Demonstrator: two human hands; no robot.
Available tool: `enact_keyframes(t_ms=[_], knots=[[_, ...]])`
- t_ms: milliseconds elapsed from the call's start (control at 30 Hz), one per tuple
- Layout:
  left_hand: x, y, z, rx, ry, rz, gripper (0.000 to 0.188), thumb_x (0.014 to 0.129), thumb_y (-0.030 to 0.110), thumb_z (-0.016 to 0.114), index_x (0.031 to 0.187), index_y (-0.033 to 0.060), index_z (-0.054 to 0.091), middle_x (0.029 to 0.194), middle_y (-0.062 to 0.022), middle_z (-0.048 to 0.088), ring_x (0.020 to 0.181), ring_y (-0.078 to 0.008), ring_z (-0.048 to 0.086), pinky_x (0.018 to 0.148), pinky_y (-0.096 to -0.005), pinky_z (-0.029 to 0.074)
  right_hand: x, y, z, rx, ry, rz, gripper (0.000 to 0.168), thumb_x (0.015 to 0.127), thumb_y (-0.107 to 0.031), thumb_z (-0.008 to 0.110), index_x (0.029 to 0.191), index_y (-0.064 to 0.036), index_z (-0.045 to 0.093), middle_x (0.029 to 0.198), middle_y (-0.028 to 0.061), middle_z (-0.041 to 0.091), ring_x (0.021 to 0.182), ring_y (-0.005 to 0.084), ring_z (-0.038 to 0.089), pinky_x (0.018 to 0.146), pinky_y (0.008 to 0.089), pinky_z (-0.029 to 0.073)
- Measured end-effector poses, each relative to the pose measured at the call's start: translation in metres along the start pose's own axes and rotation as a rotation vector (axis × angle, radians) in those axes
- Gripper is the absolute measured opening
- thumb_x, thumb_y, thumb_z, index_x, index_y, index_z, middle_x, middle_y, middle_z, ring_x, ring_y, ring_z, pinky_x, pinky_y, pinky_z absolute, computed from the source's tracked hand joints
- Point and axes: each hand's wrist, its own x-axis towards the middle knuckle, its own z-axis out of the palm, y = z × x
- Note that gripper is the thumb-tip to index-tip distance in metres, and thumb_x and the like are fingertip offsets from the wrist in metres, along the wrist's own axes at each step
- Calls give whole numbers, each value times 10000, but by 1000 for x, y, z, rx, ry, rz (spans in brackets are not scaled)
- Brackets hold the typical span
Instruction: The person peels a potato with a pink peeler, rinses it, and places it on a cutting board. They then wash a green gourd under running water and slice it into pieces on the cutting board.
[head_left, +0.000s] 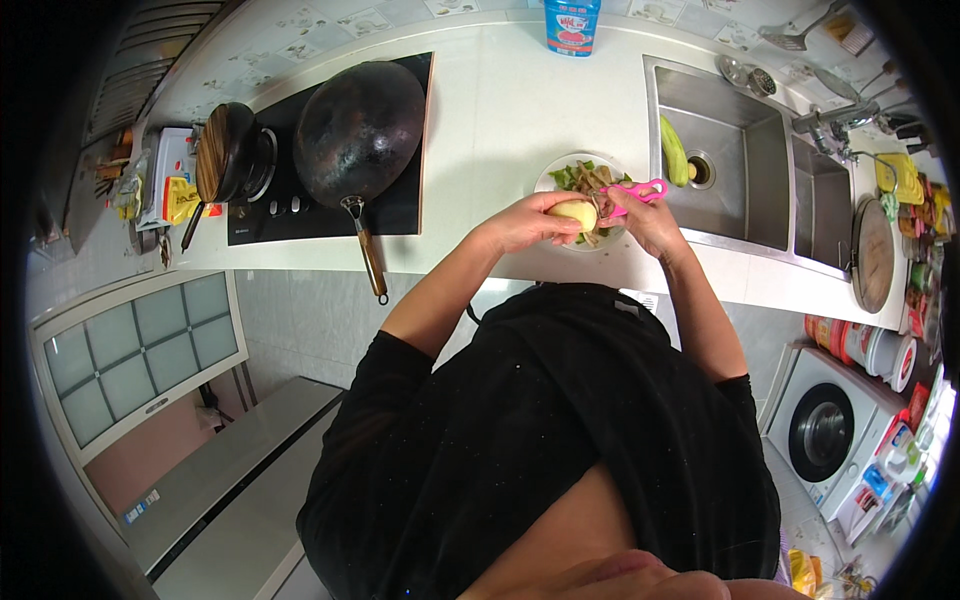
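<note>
My left hand (529, 223) holds a peeled, pale yellow potato (574, 216) above a white plate (551, 166). In my right hand (646, 223) is a pink-handled peeler (649, 190), its head close beside the potato's right side. Brown and green peelings (585, 177) lie on the plate, partly hidden by my hands. To the right, a light green gourd or squash (673, 152) rests in the steel sink, near the drain.
A dark wok (361, 131) lies on the black cooktop (405, 217), its handle reaching over the counter's front edge. A lidded pan (238, 154) stands left of it. The blue container (571, 30) is at the back wall. The double sink's rim (720, 244) borders my right side.
</note>
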Motion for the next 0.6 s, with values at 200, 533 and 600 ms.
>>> enact_keyframes(t_ms=[200,533,600], knots=[[1,3,0,-324,-50,29,454,950,211,421,1327,-36,375,1179,-158,529,1024,-257,555,865,-343,449,16,6,-13,-650,166,-141,265,894,-202,587,847,52,645,747,77,646,722,198,648,633,296,531],[-2,-7,4,-406,-8,109,456,939,135,475,1334,-47,338,1251,-160,484,1144,-275,506,997,-390,400,4,8,7,-279,200,-172,270,874,-253,626,965,-1,659,860,37,656,793,136,604,723,276,469],[-6,-2,9,-342,18,66,473,943,163,485,1345,-33,333,1222,-124,490,1066,-243,529,932,-355,431,-3,1,13,-311,119,-146,265,887,-250,608,1018,-23,652,920,29,646,839,116,588,759,258,461]])
